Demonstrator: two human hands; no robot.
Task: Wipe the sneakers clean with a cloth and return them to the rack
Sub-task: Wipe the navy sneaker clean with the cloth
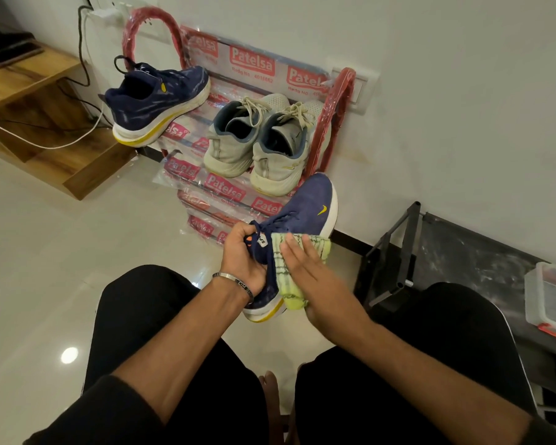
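Knees in black trousers [161,396] fill the bottom of the shot, so the person's sitting down, bare toes just peeking out between them. Both forearms reach forward over the lap. Left hand [243,252] has its fingers curled tight round the tongue and collar of a navy sneaker [305,210], holding it up in the air with the toe pointing away toward the wall and the white-and-yellow sole facing right. A metal bangle [235,281] sits on that wrist. Right hand [308,268] is flat, fingers straight, pressing a yellow-green cloth [289,268] against the side of that shoe, down near the heel end.

Behind it is the shoe rack [334,123], red frame, still wrapped in plastic printed with "Patelsa". Matching navy sneaker [158,101] sits on the top left of it, heel hanging off the front edge. Right beside that, a pair of grey sneakers [257,142] with pale laces, heels toward the camera, touching each other.

Off to the left, wooden furniture [29,88] with cables [84,43] trailing down from a wall socket. On the right, a black stand [395,252] and a clear plastic box [552,300] with red clips.
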